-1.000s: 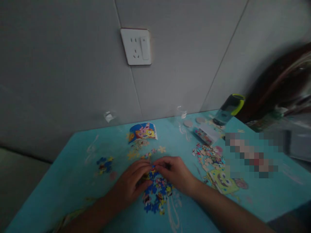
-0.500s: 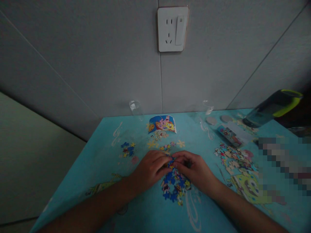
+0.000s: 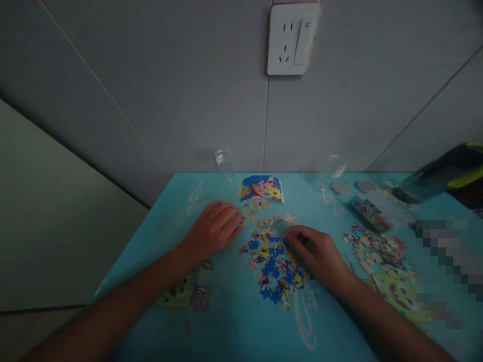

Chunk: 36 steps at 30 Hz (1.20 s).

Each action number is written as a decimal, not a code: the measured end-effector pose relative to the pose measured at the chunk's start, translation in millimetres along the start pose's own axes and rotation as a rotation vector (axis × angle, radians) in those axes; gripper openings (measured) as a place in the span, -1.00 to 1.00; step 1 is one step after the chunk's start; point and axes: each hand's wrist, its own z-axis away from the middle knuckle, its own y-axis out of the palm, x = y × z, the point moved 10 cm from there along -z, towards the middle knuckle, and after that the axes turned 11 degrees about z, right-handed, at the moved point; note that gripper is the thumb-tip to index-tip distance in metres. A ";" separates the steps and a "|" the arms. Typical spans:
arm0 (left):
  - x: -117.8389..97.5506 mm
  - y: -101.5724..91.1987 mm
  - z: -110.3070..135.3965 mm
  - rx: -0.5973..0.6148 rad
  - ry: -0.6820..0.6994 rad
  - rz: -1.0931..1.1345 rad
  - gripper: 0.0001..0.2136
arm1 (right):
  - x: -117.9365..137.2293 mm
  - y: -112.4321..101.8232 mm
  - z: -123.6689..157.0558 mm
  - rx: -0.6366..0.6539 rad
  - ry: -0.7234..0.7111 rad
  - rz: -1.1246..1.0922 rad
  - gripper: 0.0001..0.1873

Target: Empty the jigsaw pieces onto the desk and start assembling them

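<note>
Turquoise bench [image 3: 234,332] up against a grey wall [image 3: 169,75], puzzle pieces [image 3: 277,266] spread mid-bench between the hands. Right hand [image 3: 317,251] is at the pile's right edge, fingertips near the thumb, can't tell if its grip's closed on anything. Left hand [image 3: 217,229] is palm-down, fingers bent, grip hidden from here, near the picture card [image 3: 262,188].

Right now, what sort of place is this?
Indoors, perhaps a room in a home, though I can't be sure. A socket panel is set in the grey wall, and loose jigsaw pieces lie on a blue-green table printed with cartoon figures.
</note>
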 end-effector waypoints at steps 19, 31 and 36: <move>63.6 3.3 48.8 0.146 -0.179 0.029 -0.75 | -21.1 -14.4 -2.9 0.308 -0.039 0.106 -0.81; 33.1 -2.2 41.4 0.044 -0.077 0.103 -0.76 | 14.0 2.3 5.3 0.360 -0.238 0.215 -0.84; 27.8 3.4 40.1 0.049 -0.064 0.157 -0.77 | 6.1 0.7 4.8 0.366 -0.118 0.124 -0.90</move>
